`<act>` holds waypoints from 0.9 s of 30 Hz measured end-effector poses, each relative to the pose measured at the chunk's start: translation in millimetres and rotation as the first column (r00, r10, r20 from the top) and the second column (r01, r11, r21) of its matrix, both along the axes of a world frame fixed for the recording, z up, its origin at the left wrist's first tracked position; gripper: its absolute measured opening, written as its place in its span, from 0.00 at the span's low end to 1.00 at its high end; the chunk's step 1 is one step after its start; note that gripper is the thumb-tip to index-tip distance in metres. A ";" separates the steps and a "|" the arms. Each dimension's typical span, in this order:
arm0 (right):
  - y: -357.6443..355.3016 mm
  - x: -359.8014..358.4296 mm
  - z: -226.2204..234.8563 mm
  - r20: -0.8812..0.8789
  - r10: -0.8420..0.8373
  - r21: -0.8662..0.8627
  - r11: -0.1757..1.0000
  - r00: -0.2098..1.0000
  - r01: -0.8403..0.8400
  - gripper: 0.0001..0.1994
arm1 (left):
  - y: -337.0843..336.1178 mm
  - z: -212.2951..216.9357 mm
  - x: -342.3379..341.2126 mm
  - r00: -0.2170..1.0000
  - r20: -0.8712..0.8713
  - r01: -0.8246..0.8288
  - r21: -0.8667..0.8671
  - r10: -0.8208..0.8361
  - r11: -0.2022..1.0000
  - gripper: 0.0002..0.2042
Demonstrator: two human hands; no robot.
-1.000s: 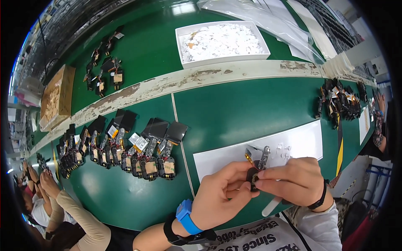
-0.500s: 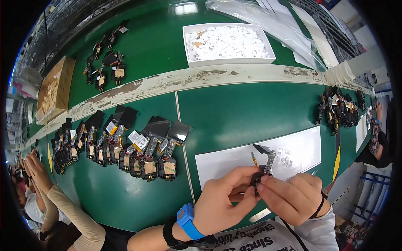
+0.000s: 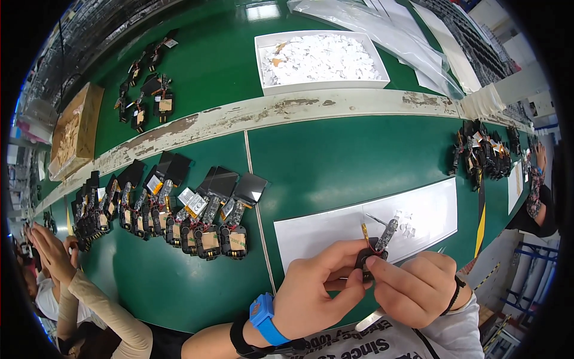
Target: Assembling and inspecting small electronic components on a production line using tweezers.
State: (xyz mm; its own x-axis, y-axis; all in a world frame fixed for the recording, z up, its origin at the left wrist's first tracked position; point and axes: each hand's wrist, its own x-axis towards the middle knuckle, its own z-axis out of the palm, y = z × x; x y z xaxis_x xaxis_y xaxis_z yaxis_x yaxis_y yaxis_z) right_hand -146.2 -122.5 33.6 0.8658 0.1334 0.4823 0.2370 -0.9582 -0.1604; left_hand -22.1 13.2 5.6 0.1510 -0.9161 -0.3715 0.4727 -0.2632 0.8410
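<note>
Left hand [image 3: 323, 281] grips a small black plastic housing [image 3: 362, 257]; right hand [image 3: 418, 287] touches it, finger hold unclear. Beyond the fingers lies a white rectangular sheet [image 3: 323, 230].

Sheet [image 3: 433, 206] between two assembly clusters [image 3: 233, 240] (box [image 3: 326, 88] behind)

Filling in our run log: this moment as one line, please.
left hand: holding black module | right hand: touching black module | white sheet: on green table
</note>
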 end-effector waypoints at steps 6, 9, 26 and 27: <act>3.6 -2.6 -2.9 0.030 -0.004 -0.090 0.996 1.000 0.006 0.07 | 0.5 -1.5 -1.6 1.000 0.001 0.010 0.016 -0.010 1.000 0.19; 6.5 -1.5 -5.9 0.045 -0.015 -0.117 0.993 0.999 0.020 0.05 | 1.5 -3.6 -2.6 1.000 0.019 0.002 0.002 -0.002 1.000 0.19; 16.4 -8.2 -2.9 -0.013 -0.028 -0.256 0.966 1.000 0.024 0.10 | 2.3 -4.1 -4.5 0.991 0.121 -0.058 -0.013 0.060 0.998 0.20; 17.4 -9.7 -3.3 -0.029 -0.048 -0.235 0.971 0.998 0.039 0.10 | 3.0 -4.0 -4.7 0.991 0.120 -0.053 -0.013 0.054 0.999 0.20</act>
State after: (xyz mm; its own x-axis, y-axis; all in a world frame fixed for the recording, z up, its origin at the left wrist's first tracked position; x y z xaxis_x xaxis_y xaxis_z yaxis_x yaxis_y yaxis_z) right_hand -155.8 -105.1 30.3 0.8887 0.2011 0.4121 0.1925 -0.9793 0.0628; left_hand -26.8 16.2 1.6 0.2429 -0.9090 -0.3388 0.3813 -0.2316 0.8949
